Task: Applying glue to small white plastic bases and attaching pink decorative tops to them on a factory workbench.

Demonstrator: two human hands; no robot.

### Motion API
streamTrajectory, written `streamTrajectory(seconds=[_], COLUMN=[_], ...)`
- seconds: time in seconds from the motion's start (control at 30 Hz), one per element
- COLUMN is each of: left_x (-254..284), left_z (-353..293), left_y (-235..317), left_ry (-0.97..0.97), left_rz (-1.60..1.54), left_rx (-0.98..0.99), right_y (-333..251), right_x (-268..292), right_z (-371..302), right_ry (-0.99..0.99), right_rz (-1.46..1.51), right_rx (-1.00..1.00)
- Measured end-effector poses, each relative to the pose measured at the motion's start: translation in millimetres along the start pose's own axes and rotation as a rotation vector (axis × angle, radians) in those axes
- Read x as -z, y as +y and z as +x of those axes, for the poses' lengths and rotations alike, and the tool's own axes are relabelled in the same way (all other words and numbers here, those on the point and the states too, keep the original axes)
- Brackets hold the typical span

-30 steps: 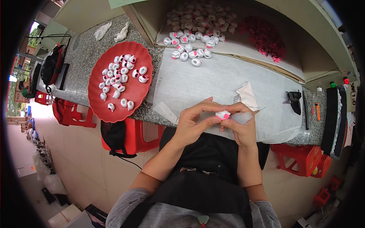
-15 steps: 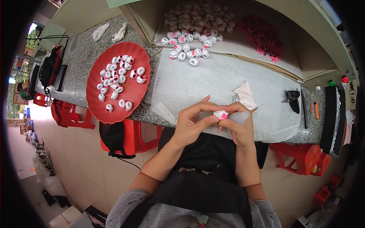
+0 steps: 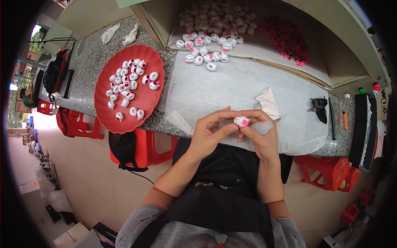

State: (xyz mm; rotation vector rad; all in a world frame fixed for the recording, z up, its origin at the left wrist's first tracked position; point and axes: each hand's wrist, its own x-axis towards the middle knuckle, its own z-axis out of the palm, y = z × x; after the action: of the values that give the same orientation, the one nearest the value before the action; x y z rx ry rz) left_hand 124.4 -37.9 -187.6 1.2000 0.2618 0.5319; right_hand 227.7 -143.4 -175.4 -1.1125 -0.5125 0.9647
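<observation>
Over the near edge of the white paper sheet [image 3: 215, 91], both my hands meet around a small white rounded figurine piece [image 3: 241, 121] with a pink patch. My left hand [image 3: 211, 130] pinches it between thumb and fingers. From the other side, the thumb and fingertips of my right hand [image 3: 264, 138] press on the piece. Tucked in that same hand is a translucent squeeze bottle [image 3: 262, 127], its thin needle tip pointing out to the right. A crumpled white tissue [image 3: 268, 103] lies just beyond my right hand.
A red scalloped plate [image 3: 108, 74] at left bears several white pieces with pink and dark marks. More white pieces [image 3: 206, 41] and a heap of pink bits [image 3: 285, 41] fill the shelf ahead. Rightward lie a black crumpled thing [image 3: 318, 109] and an orange cutter [image 3: 344, 120].
The piece has turned a little between my fingers and sits slightly higher and to the right. My fingers have shifted only a bit, and the bottle stays in my right hand.
</observation>
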Motion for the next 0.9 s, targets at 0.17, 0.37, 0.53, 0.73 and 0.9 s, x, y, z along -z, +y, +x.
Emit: streamTrajectory(seconds=[0.17, 0.37, 0.53, 0.73, 0.9], left_x=[-1.9, -4.4, -6.1, -9.0, -5.9], left_z=[-1.6, -3.4, -5.7, -5.6, -6.3], left_y=[-1.7, -3.7, -2.4, 1.8, -1.6], left_ry=[0.005, 0.017, 0.033, 0.008, -0.047], left_rz=[0.002, 0.101, 0.114, 0.104, -0.019], left_rx=[-0.041, -0.155, -0.157, -0.164, -0.193], right_y=[-1.6, 3.3, 4.7, 5.8, 3.4], right_x=[-1.7, 0.6, 1.5, 5.0, 3.3], right_z=[-1.1, -3.0, -2.2, -1.2, -2.0], right_ry=[0.009, 0.005, -0.002, -0.066, -0.157], right_rz=[-0.009, 0.015, 0.020, 0.122, 0.183], right_rx=[0.020, 0.053, 0.042, 0.041, 0.061])
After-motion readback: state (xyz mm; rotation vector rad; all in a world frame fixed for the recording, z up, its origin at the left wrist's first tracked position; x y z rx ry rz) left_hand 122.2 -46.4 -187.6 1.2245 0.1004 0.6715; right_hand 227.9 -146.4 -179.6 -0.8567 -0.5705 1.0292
